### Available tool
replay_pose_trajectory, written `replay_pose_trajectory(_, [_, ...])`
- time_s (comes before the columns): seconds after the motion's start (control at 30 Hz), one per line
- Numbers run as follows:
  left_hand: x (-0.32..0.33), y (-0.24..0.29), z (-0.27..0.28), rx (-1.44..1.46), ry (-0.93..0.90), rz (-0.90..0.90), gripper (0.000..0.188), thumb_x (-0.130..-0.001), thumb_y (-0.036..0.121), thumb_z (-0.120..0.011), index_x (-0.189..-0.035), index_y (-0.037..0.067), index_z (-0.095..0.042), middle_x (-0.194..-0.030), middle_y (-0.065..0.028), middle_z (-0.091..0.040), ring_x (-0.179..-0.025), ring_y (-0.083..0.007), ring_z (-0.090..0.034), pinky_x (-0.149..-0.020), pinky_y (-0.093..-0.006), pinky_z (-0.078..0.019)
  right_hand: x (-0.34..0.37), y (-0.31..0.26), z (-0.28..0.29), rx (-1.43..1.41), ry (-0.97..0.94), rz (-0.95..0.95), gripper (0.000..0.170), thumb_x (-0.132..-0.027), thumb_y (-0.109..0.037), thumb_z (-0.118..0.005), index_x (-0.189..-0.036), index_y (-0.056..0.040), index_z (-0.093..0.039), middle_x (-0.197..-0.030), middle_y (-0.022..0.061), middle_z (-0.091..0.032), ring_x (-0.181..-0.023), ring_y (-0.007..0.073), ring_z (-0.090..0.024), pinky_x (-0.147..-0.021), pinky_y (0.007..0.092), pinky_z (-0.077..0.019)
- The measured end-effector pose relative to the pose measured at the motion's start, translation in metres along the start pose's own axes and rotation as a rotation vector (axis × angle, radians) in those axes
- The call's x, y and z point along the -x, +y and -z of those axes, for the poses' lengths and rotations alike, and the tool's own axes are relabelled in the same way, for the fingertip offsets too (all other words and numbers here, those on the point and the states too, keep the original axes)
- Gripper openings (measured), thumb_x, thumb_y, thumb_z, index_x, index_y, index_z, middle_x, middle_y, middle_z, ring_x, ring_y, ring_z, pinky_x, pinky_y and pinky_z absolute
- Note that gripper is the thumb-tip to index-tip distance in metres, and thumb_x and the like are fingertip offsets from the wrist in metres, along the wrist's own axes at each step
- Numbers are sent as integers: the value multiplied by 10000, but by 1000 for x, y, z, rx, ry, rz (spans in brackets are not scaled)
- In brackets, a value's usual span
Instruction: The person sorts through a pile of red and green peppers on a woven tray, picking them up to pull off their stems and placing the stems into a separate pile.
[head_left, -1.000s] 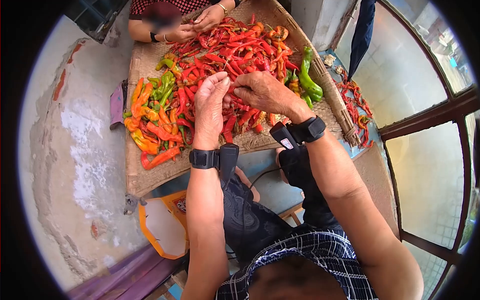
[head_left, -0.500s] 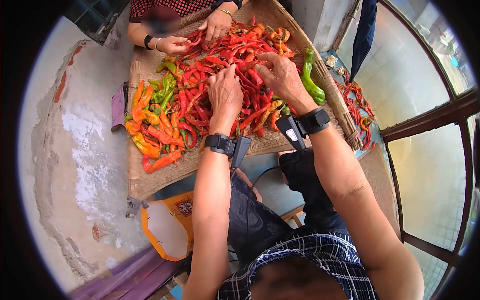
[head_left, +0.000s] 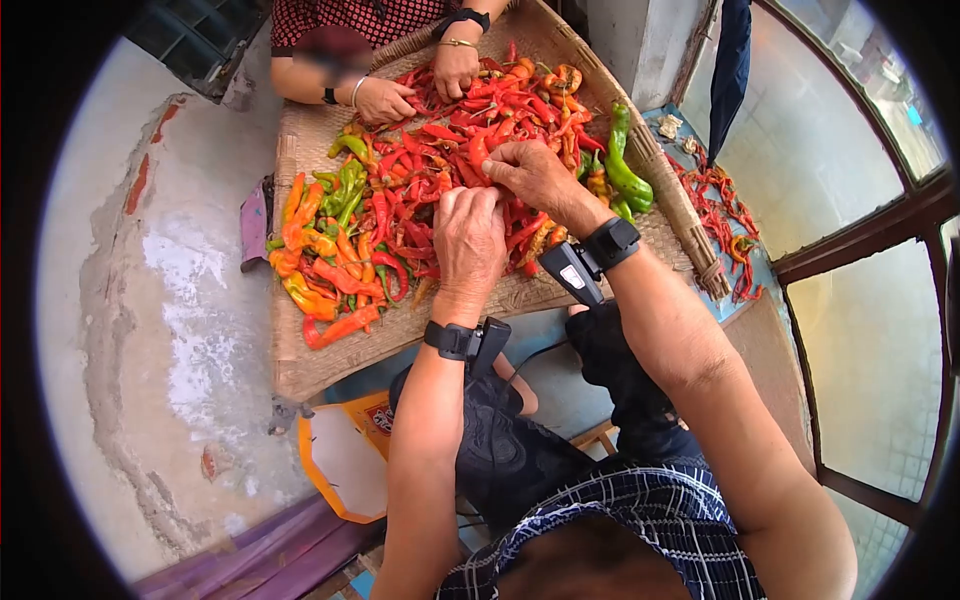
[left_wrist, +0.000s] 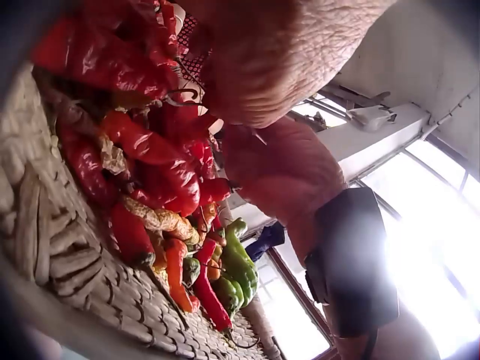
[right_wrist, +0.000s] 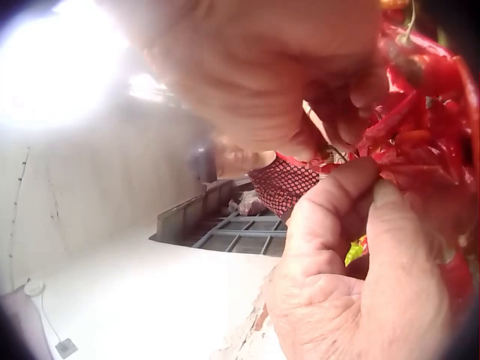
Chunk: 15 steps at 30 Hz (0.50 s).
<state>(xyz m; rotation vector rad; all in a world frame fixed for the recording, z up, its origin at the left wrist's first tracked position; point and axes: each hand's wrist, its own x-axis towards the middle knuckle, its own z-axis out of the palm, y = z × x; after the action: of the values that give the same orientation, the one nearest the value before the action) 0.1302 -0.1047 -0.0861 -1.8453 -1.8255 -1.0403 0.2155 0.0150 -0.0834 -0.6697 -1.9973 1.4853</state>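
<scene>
Red chili peppers (head_left: pixel 415 165) lie heaped in a woven tray (head_left: pixel 310 365). My left hand (head_left: pixel 470 240) is over the near side of the heap, fingers bent down. In the right wrist view, its thumb and forefinger pinch a red chili pepper (right_wrist: pixel 409 172). Close above it, my right hand (head_left: pixel 545 180) has its fingers curled, fingertips almost meeting the left ones. A thin dark strand (right_wrist: pixel 326 139) runs from the right fingers toward the pinched chili; whether it is a stem or a needle I cannot tell.
Orange and green peppers (head_left: pixel 345 185) lie along the tray's left side, a long green pepper (head_left: pixel 625 165) on its right. Another person's hands (head_left: pixel 385 100) work in the far side. More red chilies (head_left: pixel 705 210) lie outside the tray, near the window. An orange-edged box (head_left: pixel 340 460) stands below left.
My hands were together, then parted over the heap, and are now close together again, lower, with a chili in the left. The other person's hands have come down into the chilies.
</scene>
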Motion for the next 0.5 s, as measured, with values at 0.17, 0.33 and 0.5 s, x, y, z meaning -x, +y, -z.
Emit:
replay_pose_trajectory(0.17, [4,-10,8,45,2,185,257,-808,70,-590,-1059,33,-549,-961,-135,-604,-936,-301,-547,-842,-397,-445,3,-10,-7,117,190,269,148,-874,-127,-548,-843,15,-574,-635,111,-534,-600,192,-509,-565,345,-426])
replay_pose_trajectory(0.33, [-1,-19,15,581,152,535,383,-929,288,-525,-1161,-15,-496,-1010,-135,-616,-870,-182,-592,-791,-320,-471,9,-23,-16,219,68,306,142,-888,-125,-533,-898,13,-564,-674,124,-556,-616,210,-547,-583,344,-445])
replay_pose_trajectory(0.5, [2,-36,27,1059,35,758,226,-880,236,-615,-970,29,-613,-806,4,-605,-711,-46,-522,-642,-193,-417,17,-25,-25,374,-230,342,180,-780,-123,-549,-878,19,-598,-747,231,-605,-767,386,-610,-648,439,-468])
